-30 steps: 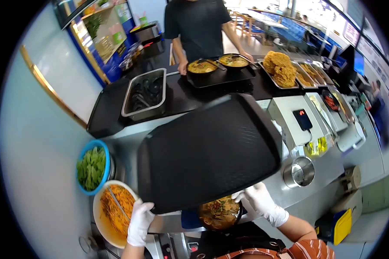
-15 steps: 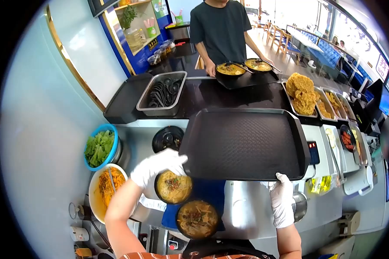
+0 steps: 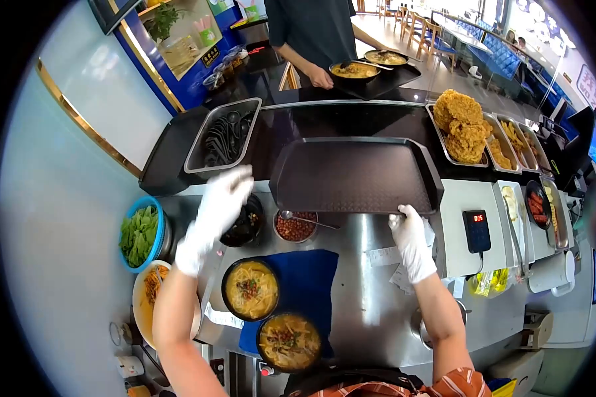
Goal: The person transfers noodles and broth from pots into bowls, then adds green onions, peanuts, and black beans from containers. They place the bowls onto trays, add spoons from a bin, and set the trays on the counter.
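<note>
A black serving tray [image 3: 354,173] with a textured base lies at the counter's raised dark ledge. My gloved right hand [image 3: 409,239] grips its front right edge. My gloved left hand [image 3: 224,202], off the tray, is raised beside a metal bin [image 3: 193,159] of black spoons [image 3: 228,135]; its fingers are extended and slightly blurred, with nothing visible in them. Under that hand is a dark bowl [image 3: 246,225], partly hidden. Nearer to me, two black bowls of noodle soup, one upper [image 3: 250,289] and one lower [image 3: 289,341], rest on a blue cloth [image 3: 314,284].
Across the ledge, a person [image 3: 314,40] holds a tray with two bowls. Fried chicken [image 3: 465,129] is piled at right, near a digital timer [image 3: 477,231]. Greens [image 3: 139,236] and shredded carrot [image 3: 153,284] stand at left. A peanut container [image 3: 295,226] sits behind the cloth.
The tray has moved away from me onto the ledge. My left hand has left its side and shifted toward the spoon bin. The camera view has shifted, revealing the peanut container.
</note>
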`<action>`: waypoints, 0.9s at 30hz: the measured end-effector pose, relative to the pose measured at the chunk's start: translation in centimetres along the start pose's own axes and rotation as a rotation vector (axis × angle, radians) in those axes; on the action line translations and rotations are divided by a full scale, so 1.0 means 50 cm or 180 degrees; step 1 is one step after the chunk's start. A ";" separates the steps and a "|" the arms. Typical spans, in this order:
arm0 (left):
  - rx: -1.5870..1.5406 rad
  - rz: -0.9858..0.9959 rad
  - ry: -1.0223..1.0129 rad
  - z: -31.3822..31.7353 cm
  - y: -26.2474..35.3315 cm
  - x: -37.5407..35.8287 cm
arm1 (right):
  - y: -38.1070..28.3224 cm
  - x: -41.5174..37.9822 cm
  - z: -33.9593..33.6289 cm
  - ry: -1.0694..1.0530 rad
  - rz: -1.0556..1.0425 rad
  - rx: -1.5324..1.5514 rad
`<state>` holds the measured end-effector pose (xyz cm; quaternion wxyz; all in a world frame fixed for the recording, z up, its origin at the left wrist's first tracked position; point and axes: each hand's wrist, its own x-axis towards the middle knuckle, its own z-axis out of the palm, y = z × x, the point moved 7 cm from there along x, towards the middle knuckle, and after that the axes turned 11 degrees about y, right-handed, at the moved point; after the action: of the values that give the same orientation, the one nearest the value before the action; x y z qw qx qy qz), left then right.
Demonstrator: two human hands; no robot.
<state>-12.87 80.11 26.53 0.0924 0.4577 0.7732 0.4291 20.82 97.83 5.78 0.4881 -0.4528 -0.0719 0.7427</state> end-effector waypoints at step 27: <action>-0.0546 -0.3172 0.1386 -0.106 -0.366 -0.830 | 0.054 0.193 0.140 -0.1168 -0.0131 -0.2617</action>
<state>-3.81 40.47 5.71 0.1592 -0.0723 0.8598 0.4797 12.72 106.39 2.55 0.2615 -0.4684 -0.4554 0.7106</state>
